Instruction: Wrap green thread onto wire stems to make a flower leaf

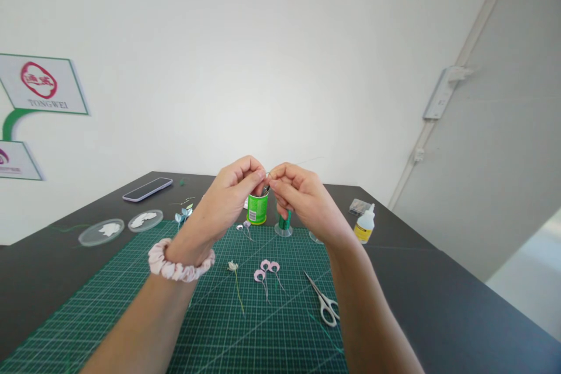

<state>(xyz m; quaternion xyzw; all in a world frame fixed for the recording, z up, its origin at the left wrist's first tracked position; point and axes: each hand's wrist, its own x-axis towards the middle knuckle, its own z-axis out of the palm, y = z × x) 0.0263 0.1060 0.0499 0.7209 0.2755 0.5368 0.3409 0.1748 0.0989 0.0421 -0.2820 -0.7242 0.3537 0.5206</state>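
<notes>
a: what do the two hands hold now?

b: the left hand [243, 180] and the right hand [301, 191] both are pinched narrow, thumb against finger, on a thin wire [310, 160]. its free end points to two o'clock from the right fingertips. the part between the two hands is too small to tell well.

a: which writing can you read?

b: if the hands are the middle of the clock, a wall sign [44, 82] is at ten o'clock. it says "tongwei" under a red emblem with chinese characters inside. a lower sign [20, 160] at nine o'clock has a purple mark, but its line is blurred.

a: and on the counter [416, 280]?

b: at six o'clock, just beyond the hands, is a green can [258, 208] with a white label patch; i cannot read its print. at four o'clock, the white bottle [364, 225] has a yellow label, also unreadable.

a: what is nearer?

b: on the green mat [210, 339], pink petals [265, 263] at six o'clock and scissors [322, 297] at five.
</notes>
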